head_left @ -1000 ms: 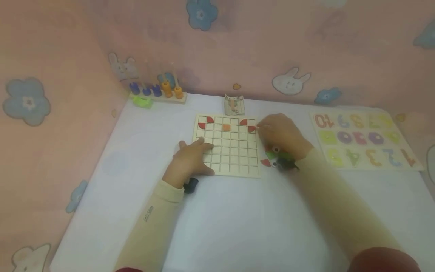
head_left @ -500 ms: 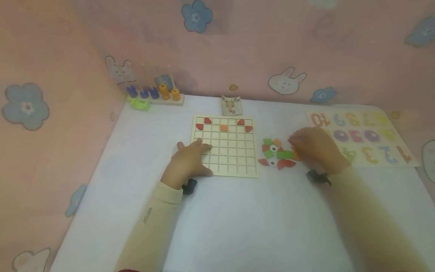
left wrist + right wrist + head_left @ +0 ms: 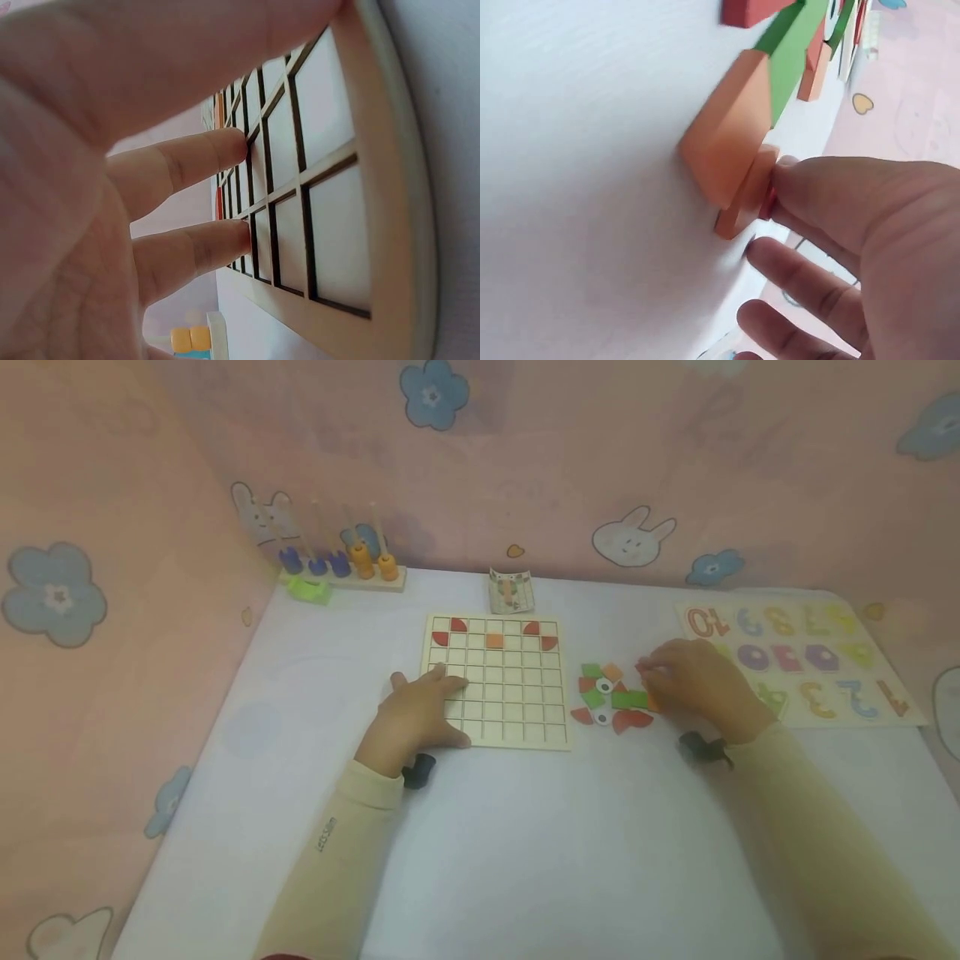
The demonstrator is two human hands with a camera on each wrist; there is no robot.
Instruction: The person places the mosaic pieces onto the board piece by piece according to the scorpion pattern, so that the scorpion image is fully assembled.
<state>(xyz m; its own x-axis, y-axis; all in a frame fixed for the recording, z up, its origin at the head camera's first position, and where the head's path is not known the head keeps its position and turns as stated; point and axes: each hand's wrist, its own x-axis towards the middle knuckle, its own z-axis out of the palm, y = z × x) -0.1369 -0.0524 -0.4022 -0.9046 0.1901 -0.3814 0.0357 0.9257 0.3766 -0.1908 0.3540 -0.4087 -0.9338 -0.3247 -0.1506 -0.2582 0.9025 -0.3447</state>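
Observation:
My left hand (image 3: 411, 718) lies spread over the left edge of a wooden grid board (image 3: 517, 710). Its fingertips touch the grid, seen closely in the left wrist view. Red quarter-circle pieces (image 3: 549, 644) and one orange square (image 3: 495, 642) sit in the board's upper cells. To the right, my right hand (image 3: 701, 685) pinches a small red piece (image 3: 766, 204) between thumb and index finger, mostly hidden by them. Beside those fingertips are orange blocks (image 3: 731, 135). Loose green blocks (image 3: 630, 700), red pieces (image 3: 632, 720) and round eye pieces (image 3: 602, 717) lie between board and hand.
A folded picture card (image 3: 512, 592) stands behind the board. At the back left are a peg stand with rings (image 3: 345, 577) and a light green piece (image 3: 309, 591). A number puzzle board (image 3: 810, 672) lies right, partly behind my right hand. Patterned walls border the table.
My right hand has moved from the board's right edge rightward to the far side of the loose pieces, uncovering them, and now holds still there. The left hand stays on the board.

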